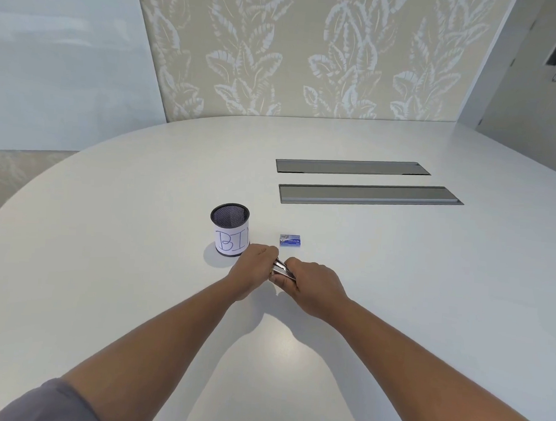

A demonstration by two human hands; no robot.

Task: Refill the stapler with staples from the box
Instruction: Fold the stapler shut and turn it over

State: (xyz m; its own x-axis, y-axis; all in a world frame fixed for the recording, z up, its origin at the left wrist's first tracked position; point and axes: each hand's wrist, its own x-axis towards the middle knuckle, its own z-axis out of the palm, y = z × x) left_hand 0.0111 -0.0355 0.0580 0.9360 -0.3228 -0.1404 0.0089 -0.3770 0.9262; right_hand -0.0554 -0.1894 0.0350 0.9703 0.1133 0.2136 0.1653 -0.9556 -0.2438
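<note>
Hands first: with your left hand [254, 267] and right hand [311, 287] both clenched on the stapler [282, 271] just above the table [138, 234], steady its base, swing the top fully open, then reach for the staple box [290, 240] nearby.

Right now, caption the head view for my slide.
Both hands grip the stapler; staple box waits beside the bin.

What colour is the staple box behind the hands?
Mostly blue, with a paler top; the staple box shows best in the head view.
</note>
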